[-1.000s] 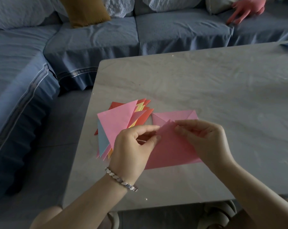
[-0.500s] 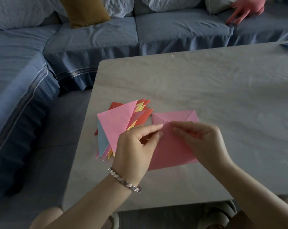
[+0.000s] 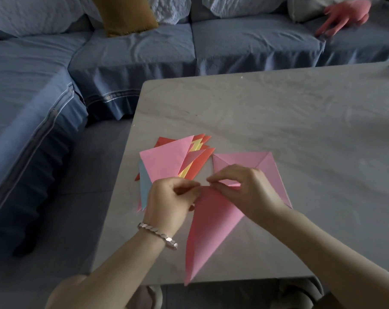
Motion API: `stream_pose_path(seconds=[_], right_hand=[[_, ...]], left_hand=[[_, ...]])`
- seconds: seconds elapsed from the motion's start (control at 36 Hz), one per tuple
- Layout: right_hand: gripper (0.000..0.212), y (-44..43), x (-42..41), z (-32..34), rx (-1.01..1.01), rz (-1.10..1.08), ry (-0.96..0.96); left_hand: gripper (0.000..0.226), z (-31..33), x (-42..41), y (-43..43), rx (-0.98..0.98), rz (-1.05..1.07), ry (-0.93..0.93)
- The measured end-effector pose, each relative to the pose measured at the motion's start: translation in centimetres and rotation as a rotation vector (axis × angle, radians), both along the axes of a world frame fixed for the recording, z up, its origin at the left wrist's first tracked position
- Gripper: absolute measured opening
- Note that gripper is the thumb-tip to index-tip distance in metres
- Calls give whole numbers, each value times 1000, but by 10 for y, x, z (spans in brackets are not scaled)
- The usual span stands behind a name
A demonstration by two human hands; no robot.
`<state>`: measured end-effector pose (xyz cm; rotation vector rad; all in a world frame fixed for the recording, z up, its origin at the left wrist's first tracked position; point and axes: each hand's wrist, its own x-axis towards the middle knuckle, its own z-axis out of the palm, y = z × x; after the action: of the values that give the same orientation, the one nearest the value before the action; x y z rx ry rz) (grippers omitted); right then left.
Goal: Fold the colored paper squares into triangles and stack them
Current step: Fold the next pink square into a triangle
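Left hand: my left hand [image 3: 171,201] is curled, thumb and forefinger nipping the raised point of the pink paper [image 3: 211,226].
Right hand: my right hand [image 3: 249,192] is bent over the same sheet, its fingertips [image 3: 210,181] pinching the paper just beside my left thumb.
Hands together: the two pinches sit almost tip to tip, both clamped on the one sheet.
Pink paper: a long flap runs from my fingers back towards me, its sharp end reaching the near edge of the desk; the rest lies flat beyond and under my right hand, with creases showing.
Stack: the folded triangles [image 3: 166,162] lie fanned just beyond my left hand, partly hidden by it, with pink on top and red, yellow and pale blue peeking out.
Wrist: a silver bracelet [image 3: 157,235] circles my left wrist.
Desk: the desk [image 3: 278,112] is pale grey and faintly veined.
Room: a blue sofa [image 3: 133,52] wraps round beyond and to the left of my hands, with a mustard cushion [image 3: 126,14] on it; a blurred pink thing [image 3: 345,12] lies far right, and I cannot tell what it is.
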<state>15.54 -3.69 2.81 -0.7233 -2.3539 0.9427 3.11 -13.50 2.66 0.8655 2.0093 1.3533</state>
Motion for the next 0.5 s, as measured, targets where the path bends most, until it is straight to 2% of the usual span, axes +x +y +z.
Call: stream_pose_path(seconds=[0.06,0.14,0.22,0.31,0.42,0.5], right_hand=[[14,-4,-8,-13,182,-31,8],[26,-17,-14,-35,224,58,-89],[40,-35,-17,-61,285,266,-318],[48,-47,-19,-77,236,413,-476],[55,-49,-16,-93,211,411,-530],[49,-49,-12,-101,302,366,-596]], left_hand=[[13,-16,-10,-1,-54,131,-123],[12,-43,-26,-2,-101,338,-219],[3,-63,-37,-7,-130,436,-90],[9,-73,-41,-11,-139,459,28],[12,-83,-45,-12,-188,457,94],[13,-90,-47,-13,-208,459,127]])
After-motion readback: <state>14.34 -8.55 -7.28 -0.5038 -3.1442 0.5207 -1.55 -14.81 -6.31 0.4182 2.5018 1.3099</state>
